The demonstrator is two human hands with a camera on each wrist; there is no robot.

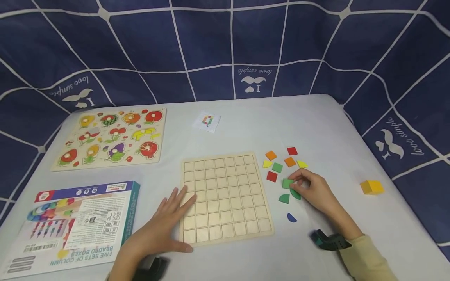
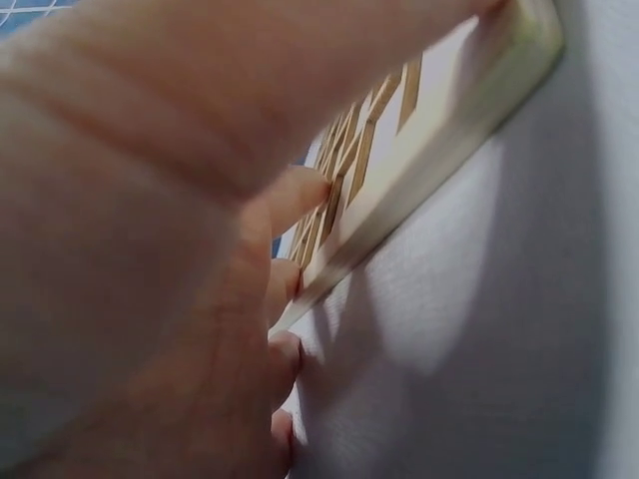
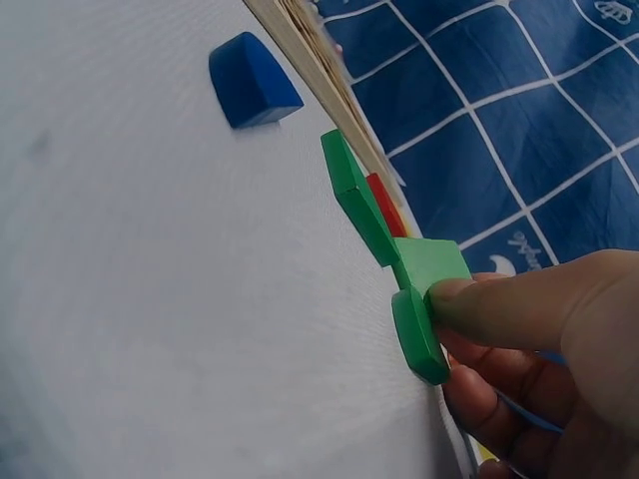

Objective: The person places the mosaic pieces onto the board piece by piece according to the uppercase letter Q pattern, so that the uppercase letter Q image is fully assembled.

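Standing upside down on the box (image 1: 121, 223) at the left, the words "FIVE SETS OF COLUMN BEADED BOXES" can be read; its smallest print is illegible. The dark blue cloth (image 1: 204, 43) behind the counter (image 1: 267, 257) repeats "love simple", also inverted, with an "I", a heart and a moustache. The right hand (image 1: 314, 191) pinches a green square (image 1: 287, 183) between thumb and fingertips; whether it is lifted cannot be told. That square is right of the wooden grid board (image 1: 225, 195), with a green quarter-circle (image 1: 295, 194) just beside the thumb. The left hand (image 1: 161, 224) has its fingers spread apart, some over the board's left edge, its thumb at the near corner.
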